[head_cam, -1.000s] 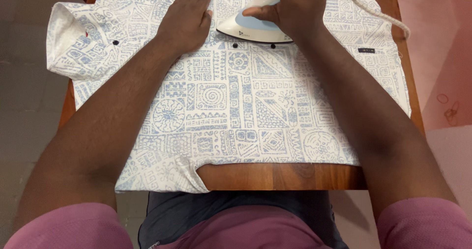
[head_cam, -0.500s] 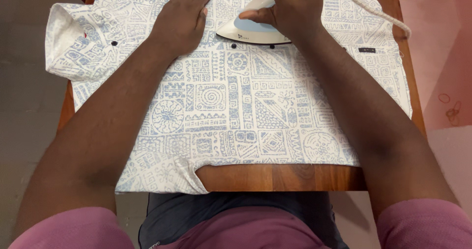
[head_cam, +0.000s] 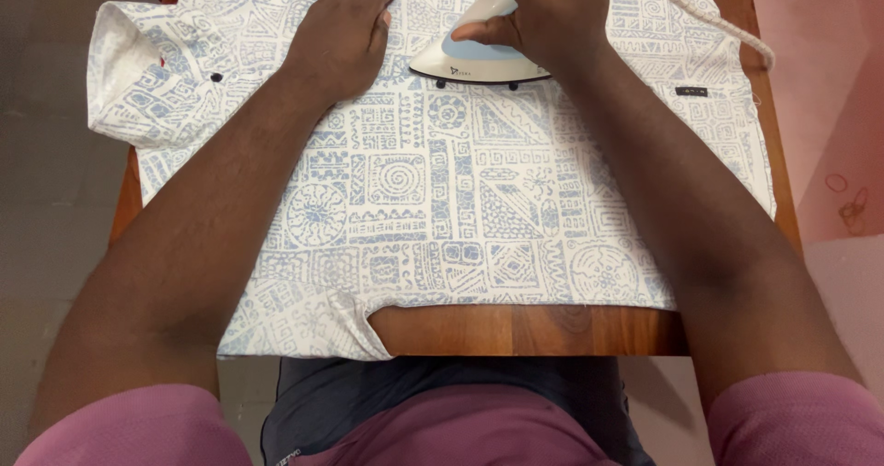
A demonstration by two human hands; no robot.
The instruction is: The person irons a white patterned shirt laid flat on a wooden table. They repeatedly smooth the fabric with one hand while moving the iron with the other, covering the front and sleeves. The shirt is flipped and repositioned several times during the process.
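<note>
A wooden table (head_cam: 516, 330) fills the middle of the view, its brown top showing along the near edge and in narrow strips at the left and right sides. Spread flat over nearly all of it lies a white shirt (head_cam: 442, 208) printed with pale blue geometric and spiral patterns; its collar (head_cam: 124, 70) hangs off the table's left side, and a folded sleeve edge (head_cam: 354, 323) curls up near the front. A row of small dark buttons (head_cam: 216, 77) runs across the far part of the cloth, and a small dark label (head_cam: 691, 90) sits toward the right.

The left hand (head_cam: 341, 38) lies palm down on the shirt, fingers straight, close together and pressed flat to the fabric, gripping nothing; its fingertips reach to the top edge of the view. Just to its right, apart from it by a narrow gap, stands a white and light blue iron (head_cam: 479, 56) with its soleplate flat on the shirt and its pointed end aimed left. The right hand (head_cam: 552, 10) is curled over the iron from above, fingers wrapped round its handle and the thumb (head_cam: 479, 29) stretched along the near side of the body. The handle itself is hidden under the hand. A pale braided cord (head_cam: 709, 19) with a green band at its root runs from behind the right hand across the shirt to the table's right edge.
</note>
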